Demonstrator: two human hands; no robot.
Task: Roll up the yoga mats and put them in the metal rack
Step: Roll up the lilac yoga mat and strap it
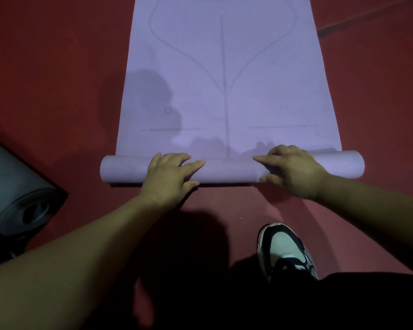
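A purple yoga mat (pixel 224 79) lies flat on the red floor and runs away from me. Its near end is rolled into a tube (pixel 227 171) lying crosswise. My left hand (pixel 169 175) rests on top of the tube left of centre, fingers spread and fairly straight, pressing on it. My right hand (pixel 291 170) is right of centre; its fingers curl over the tube's far side and the thumb sits on the near side. A rolled grey yoga mat (pixel 17 194) lies at the left edge. No metal rack is in view.
Red carpet (pixel 57 91) surrounds the mat on both sides. My black and white shoe (pixel 284 251) stands on the floor just behind the tube, below my right hand. A dark seam (pixel 367 17) crosses the floor at the upper right.
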